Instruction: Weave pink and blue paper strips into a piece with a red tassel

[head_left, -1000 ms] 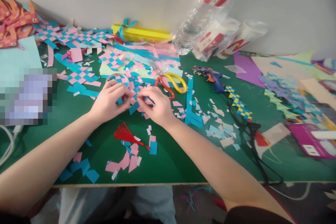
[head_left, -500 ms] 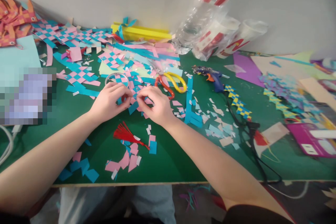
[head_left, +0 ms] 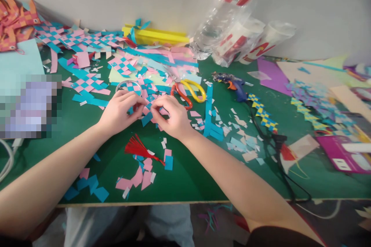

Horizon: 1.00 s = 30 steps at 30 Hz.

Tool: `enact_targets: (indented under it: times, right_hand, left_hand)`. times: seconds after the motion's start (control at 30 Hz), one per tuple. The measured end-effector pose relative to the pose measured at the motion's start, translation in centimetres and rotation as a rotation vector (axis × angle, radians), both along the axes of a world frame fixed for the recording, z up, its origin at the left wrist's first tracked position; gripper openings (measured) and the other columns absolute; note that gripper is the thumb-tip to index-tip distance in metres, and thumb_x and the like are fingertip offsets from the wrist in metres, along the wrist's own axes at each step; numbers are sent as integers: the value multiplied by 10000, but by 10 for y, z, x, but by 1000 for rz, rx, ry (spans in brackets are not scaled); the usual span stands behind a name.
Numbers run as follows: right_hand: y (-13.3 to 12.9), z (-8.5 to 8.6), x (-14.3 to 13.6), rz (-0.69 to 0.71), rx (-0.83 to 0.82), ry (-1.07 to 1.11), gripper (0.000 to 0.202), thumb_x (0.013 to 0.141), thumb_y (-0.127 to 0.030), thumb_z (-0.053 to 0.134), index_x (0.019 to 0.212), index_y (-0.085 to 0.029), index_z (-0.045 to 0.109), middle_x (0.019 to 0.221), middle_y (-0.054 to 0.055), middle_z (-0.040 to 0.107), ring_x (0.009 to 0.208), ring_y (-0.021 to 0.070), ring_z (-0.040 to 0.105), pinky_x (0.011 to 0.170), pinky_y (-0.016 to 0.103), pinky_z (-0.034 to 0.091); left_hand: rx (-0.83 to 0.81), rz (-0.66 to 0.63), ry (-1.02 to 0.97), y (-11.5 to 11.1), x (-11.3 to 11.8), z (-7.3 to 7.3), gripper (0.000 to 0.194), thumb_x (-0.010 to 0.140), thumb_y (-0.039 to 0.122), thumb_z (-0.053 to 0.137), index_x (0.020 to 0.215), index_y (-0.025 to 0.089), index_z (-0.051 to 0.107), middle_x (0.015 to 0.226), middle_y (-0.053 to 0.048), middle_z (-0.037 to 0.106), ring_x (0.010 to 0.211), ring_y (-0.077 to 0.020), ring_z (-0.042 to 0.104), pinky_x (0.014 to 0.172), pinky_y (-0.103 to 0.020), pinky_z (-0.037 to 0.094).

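Note:
Over the middle of the table, my left hand (head_left: 121, 110) and my right hand (head_left: 172, 114) face each other, fingertips pinched and almost meeting. Between them shows a woven pink-and-blue paper piece (head_left: 148, 100), which both hands grip at its sides; fingers hide part of it. A clear tape roll (head_left: 129, 82) lies just behind my left hand. Scissors (head_left: 193, 89) with one red and one yellow handle rest beyond my right hand. Nearer to me, below the hands, lies a red tassel (head_left: 139, 147) among pink and blue paper scraps (head_left: 142, 175).
More woven paper pieces (head_left: 87, 40) and a yellow folded strip (head_left: 159, 36) lie along the wall. A plastic bottle (head_left: 214, 19) and wrapped paper cups (head_left: 243, 40) stand behind. A blue glue gun (head_left: 239, 89) trails a black cord rightward. At left lies a blurred phone (head_left: 30, 106).

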State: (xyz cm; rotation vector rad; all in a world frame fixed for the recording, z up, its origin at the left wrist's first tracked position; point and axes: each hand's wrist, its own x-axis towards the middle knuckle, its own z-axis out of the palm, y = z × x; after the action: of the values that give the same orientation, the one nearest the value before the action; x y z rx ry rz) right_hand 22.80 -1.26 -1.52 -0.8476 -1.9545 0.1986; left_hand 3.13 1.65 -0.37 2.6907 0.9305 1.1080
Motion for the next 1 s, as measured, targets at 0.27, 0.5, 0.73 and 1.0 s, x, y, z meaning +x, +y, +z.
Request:
enact_targets:
  times: [0.27,0.5,0.73,1.0]
  right_hand:
    - [0,0,-1,3,-8,10,103,925,-189,501,835,-238,511,720,-18,614,696,139,590,744,344,493]
    - [0,0,-1,-2,-10,6,110,929,-190,499,831,-240,507,719,-18,612,697,137,588,747,348,497]
    - [-1,2,-1,-5,-10,3,119,930,-190,490,826,-245,502,712,-19,607,702,144,596,748,354,501]
    - [0,1,-1,12,33,31,112,909,-140,511,846,-233,508,715,-18,592,690,138,572,753,336,495]
  left_hand:
    - [20,37,8,0,0,1,135,922,196,495,914,212,628,730,12,670,697,-141,618,806,-308,479]
    - [33,36,7,-1,0,0,147,926,191,485,909,215,629,765,11,691,691,-137,620,816,-309,475]
    - [42,39,0,0,0,-1,149,919,180,489,906,213,634,769,11,700,678,-134,616,811,-312,475]
    - [24,58,-58,-3,1,1,220,917,138,481,1100,201,585,806,9,693,732,-131,637,843,-307,486]
